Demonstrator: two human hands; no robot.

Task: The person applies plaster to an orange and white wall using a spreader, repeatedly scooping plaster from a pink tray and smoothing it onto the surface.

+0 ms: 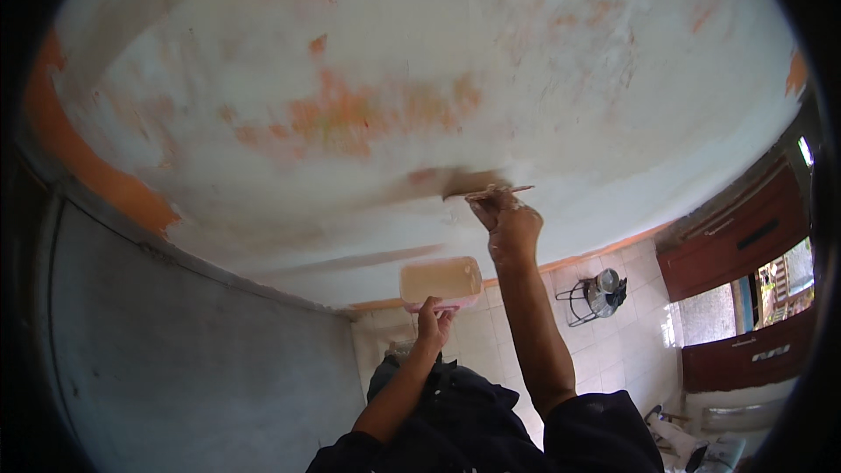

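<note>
The right hand (512, 226) is clamping its fingers on a scraper (458, 196) at the wall (420, 44), ideally pressing evenly, while the left hand (433, 324) is gripping a tub (460, 303).

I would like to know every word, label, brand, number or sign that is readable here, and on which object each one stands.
No readable text anywhere.
Dark red door panel: pale marks, too small and blurred to tell if they are letters.
Wall, rectangular container, flat scraper: no lettering visible.
</note>
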